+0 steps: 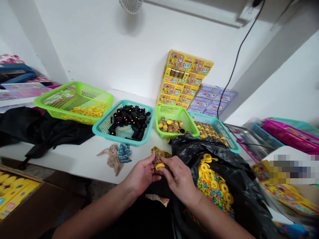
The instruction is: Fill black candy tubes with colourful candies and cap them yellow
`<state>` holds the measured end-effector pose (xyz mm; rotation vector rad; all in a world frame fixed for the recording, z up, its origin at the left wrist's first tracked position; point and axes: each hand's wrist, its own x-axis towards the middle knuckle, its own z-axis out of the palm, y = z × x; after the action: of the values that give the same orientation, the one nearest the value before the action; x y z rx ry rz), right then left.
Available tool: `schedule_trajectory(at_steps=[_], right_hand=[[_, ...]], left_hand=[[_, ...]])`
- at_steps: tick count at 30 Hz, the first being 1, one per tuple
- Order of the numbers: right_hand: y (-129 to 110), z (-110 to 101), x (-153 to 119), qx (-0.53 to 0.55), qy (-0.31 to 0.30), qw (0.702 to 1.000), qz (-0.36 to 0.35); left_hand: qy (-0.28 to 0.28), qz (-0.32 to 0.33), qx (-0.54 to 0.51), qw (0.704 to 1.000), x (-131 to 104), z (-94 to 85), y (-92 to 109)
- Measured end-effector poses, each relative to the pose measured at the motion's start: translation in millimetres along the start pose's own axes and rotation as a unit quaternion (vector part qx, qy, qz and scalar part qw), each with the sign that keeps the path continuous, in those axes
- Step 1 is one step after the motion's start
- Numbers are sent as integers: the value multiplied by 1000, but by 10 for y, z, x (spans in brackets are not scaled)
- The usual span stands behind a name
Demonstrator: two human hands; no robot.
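Note:
Between my two hands is a small candy container [158, 160] with a colourful printed wrap and a yellow cap, tilted, its capped end toward me. My left hand [143, 172] is closed on its left side. The fingers of my right hand [179, 176] pinch it near the cap from the right. Just behind it lies some yellow printed wrapping [166, 154], partly covered by my fingers. To the right of my right hand, an open black plastic bag [245, 181] holds many small coloured candies [211, 191] and yellow ring-shaped parts [205, 167].
Along the table stand a green basket [53, 103] of yellow parts, a teal basket [103, 124] of black cylinders, and a green basket [176, 111] and blue basket [233, 142] of capped containers. Yellow boxes [184, 79] are stacked behind. Crumpled cloths [117, 157] lie left of my hands.

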<state>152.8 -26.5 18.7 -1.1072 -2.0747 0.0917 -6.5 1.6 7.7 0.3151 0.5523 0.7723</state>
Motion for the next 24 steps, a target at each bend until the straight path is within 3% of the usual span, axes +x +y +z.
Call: schedule_trajectory(at_steps=[3,12,18,24], right_hand=[[-11,9,7,3,2,1000,-18],[-20,-40,0,3,-16,999,-35],[-34,9,-22,-15,-2,998,64],[-29,68,-28,11,14,997,71]], left_hand=[[38,18,2,999,11,17,-27],[33,39,-1,999,-42,34,-82],[43,105,-6,993,-35,52,-42],[79,153,36,984,-38,53,-77]])
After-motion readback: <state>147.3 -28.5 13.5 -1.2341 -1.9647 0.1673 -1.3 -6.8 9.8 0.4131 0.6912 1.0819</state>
